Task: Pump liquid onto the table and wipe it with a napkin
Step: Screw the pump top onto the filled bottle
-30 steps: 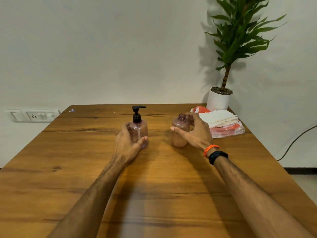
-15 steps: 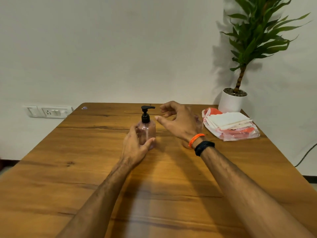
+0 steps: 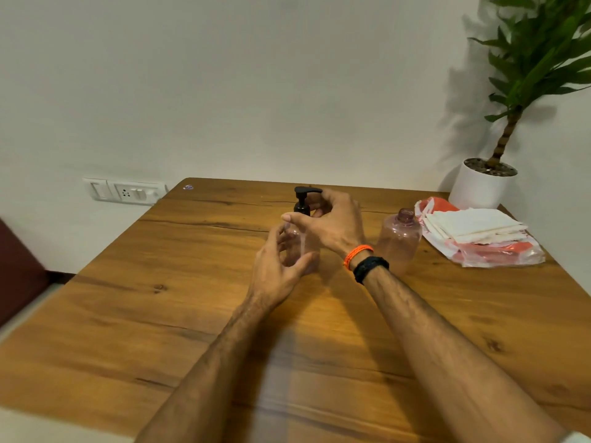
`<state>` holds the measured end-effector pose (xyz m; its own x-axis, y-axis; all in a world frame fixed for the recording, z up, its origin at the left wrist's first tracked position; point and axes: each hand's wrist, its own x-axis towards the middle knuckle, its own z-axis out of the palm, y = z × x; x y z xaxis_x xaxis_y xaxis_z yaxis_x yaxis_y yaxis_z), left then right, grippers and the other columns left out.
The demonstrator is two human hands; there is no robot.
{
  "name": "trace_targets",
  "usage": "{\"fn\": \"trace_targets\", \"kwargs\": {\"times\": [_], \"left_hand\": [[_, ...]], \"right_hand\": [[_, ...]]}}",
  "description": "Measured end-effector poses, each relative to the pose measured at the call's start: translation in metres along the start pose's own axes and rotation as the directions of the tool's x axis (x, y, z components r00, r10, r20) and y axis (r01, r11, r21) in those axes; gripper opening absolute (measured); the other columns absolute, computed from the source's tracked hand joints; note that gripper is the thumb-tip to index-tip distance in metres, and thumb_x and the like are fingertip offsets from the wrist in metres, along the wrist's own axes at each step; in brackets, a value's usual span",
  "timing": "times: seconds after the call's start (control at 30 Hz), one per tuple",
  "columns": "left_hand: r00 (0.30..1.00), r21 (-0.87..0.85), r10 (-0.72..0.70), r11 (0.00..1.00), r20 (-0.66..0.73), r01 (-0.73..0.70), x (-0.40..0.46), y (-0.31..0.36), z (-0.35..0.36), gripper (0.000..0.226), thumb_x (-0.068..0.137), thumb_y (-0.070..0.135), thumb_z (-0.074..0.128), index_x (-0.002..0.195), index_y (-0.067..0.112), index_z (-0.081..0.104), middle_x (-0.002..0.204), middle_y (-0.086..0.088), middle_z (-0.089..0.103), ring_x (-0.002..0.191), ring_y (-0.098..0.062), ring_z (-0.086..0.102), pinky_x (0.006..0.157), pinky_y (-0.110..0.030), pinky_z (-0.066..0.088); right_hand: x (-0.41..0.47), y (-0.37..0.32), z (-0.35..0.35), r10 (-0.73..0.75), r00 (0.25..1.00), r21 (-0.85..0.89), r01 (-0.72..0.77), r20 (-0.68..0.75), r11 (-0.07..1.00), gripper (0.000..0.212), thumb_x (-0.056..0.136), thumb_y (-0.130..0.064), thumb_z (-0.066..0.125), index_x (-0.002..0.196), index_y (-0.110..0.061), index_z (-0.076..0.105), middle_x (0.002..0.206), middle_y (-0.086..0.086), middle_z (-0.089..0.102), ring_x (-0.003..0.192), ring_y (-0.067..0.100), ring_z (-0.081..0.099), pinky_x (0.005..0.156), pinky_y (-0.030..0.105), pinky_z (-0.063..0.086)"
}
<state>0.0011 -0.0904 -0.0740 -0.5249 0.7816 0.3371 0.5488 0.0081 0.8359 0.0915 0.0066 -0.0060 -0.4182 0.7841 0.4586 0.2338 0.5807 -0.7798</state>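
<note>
**Both hands now on the pump bottle, right one up at the nozzle**

So the pump bottle point(image 3: 300, 231) is standing upright on the wooden bench point(image 3: 160, 314), long axis straight up, and the black pump head point(image 3: 306, 190) has its spout pointing to the right, toward the napkins. The left hand point(image 3: 277, 270) is curled around the clear body from the near-left side, thumb and fingers wrapped on it, so it's gripping the bottle. The right hand point(image 3: 332, 223) sits up by the neck of the pump, fingers curled in close to the black collar; I can't tell if it's actually pinching it or just resting there.

Right of the pump bottle there's a second bottle point(image 3: 399, 239) with no cap, also upright, nobody touching it. Further right of that is the stack of white napkins point(image 3: 473, 223) lying on a red and clear plastic bag point(image 3: 499, 252), with a potted plant point(image 3: 486, 187) behind.

Compared with half a second back: the right hand was hovering open above and right of the pump bottle, and it's dropped onto the pump neck. The left hand hasn't let go. The capless bottle was hidden behind the right hand then and is in plain sight now.
</note>
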Motion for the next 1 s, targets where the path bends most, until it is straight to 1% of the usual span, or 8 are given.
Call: {"fn": "trace_targets", "kwargs": {"times": [0.1, 0.3, 0.43, 0.57, 0.63, 0.73, 0.87, 1.0], "left_hand": [[0.999, -0.022, 0.026, 0.999, -0.033, -0.027, 0.000, -0.006, 0.002, 0.077, 0.075, 0.047, 0.074, 0.140, 0.029, 0.038, 0.131, -0.001, 0.060, 0.117, -0.011, 0.059, 0.091, -0.038, 0.057], [0.998, -0.095, 0.038, 0.994, -0.058, -0.044, 0.000, -0.013, 0.008, 0.075, 0.074, 0.046, 0.077, 0.138, 0.033, 0.041, 0.127, 0.004, 0.061, 0.114, -0.007, 0.060, 0.089, -0.035, 0.058], [0.998, -0.129, 0.045, 0.990, -0.040, -0.050, 0.001, -0.016, 0.009, 0.074, 0.075, 0.048, 0.077, 0.138, 0.032, 0.042, 0.128, 0.004, 0.061, 0.115, -0.009, 0.060, 0.091, -0.038, 0.057], [0.998, -0.145, 0.042, 0.988, -0.041, -0.048, 0.001, -0.018, 0.009, 0.074, 0.074, 0.047, 0.077, 0.137, 0.031, 0.043, 0.127, 0.004, 0.061, 0.115, -0.009, 0.061, 0.090, -0.039, 0.058], [0.998, -0.145, 0.040, 0.988, -0.041, -0.046, 0.001, -0.019, 0.009, 0.074, 0.074, 0.048, 0.077, 0.137, 0.033, 0.043, 0.126, 0.005, 0.061, 0.114, -0.009, 0.061, 0.090, -0.039, 0.058], [0.998, -0.144, 0.039, 0.989, -0.041, -0.045, 0.002, -0.020, 0.010, 0.073, 0.074, 0.048, 0.077, 0.136, 0.033, 0.043, 0.126, 0.006, 0.061, 0.114, -0.009, 0.061, 0.090, -0.039, 0.058], [0.997, -0.117, 0.052, 0.991, -0.049, -0.057, 0.002, -0.019, 0.011, 0.076, 0.074, 0.051, 0.075, 0.139, 0.032, 0.041, 0.131, 0.003, 0.059, 0.117, -0.010, 0.059, 0.091, -0.038, 0.057], [0.998, -0.123, 0.053, 0.991, -0.041, -0.058, 0.002, -0.021, 0.010, 0.077, 0.074, 0.050, 0.075, 0.139, 0.030, 0.041, 0.131, 0.002, 0.058, 0.118, -0.011, 0.058, 0.091, -0.035, 0.057]], "right_hand": [[0.002, 0.008, 0.001, -0.022, 1.000, 0.060, 0.023, -0.004, 0.998, 0.035, 0.055, -0.053, 0.086, 0.075, -0.038, 0.062, 0.068, -0.024, 0.063, 0.067, -0.020, 0.057, 0.051, 0.001, 0.040], [0.007, 0.017, -0.001, -0.064, 0.996, 0.141, 0.055, 0.056, 0.988, 0.032, 0.059, -0.043, 0.088, 0.083, -0.033, 0.069, 0.076, -0.018, 0.070, 0.071, -0.010, 0.063, 0.058, 0.007, 0.046], [0.009, 0.022, -0.004, -0.093, 0.986, 0.189, 0.066, 0.141, 0.980, 0.037, 0.067, -0.034, 0.085, 0.099, -0.018, 0.075, 0.093, -0.008, 0.075, 0.077, 0.001, 0.063, 0.065, 0.016, 0.048], [0.011, 0.020, -0.009, -0.142, 0.968, 0.229, 0.094, 0.206, 0.969, 0.029, 0.074, -0.023, 0.081, 0.102, -0.016, 0.075, 0.096, -0.005, 0.076, 0.087, 0.030, 0.065, 0.078, 0.039, 0.054], [0.014, 0.020, -0.012, -0.161, 0.953, 0.228, 0.103, 0.256, 0.968, 0.028, 0.077, -0.021, 0.079, 0.104, -0.017, 0.074, 0.098, -0.004, 0.075, 0.096, 0.032, 0.066, 0.086, 0.044, 0.053], [0.015, 0.019, -0.013, -0.155, 0.945, 0.203, 0.098, 0.290, 0.974, 0.033, 0.076, -0.029, 0.080, 0.107, -0.021, 0.072, 0.100, -0.007, 0.075, 0.094, 0.027, 0.067, 0.086, 0.038, 0.056], [0.013, 0.017, -0.012, -0.117, 0.963, 0.187, 0.073, 0.241, 0.980, 0.054, 0.057, -0.052, 0.083, 0.100, -0.023, 0.070, 0.093, -0.009, 0.072, 0.068, 0.002, 0.058, 0.066, 0.018, 0.054], [0.014, 0.017, -0.012, -0.099, 0.972, 0.220, 0.051, 0.214, 0.974, 0.031, 0.064, -0.031, 0.087, 0.088, -0.028, 0.067, 0.081, -0.016, 0.069, 0.066, -0.004, 0.059, 0.062, 0.009, 0.051]]}}
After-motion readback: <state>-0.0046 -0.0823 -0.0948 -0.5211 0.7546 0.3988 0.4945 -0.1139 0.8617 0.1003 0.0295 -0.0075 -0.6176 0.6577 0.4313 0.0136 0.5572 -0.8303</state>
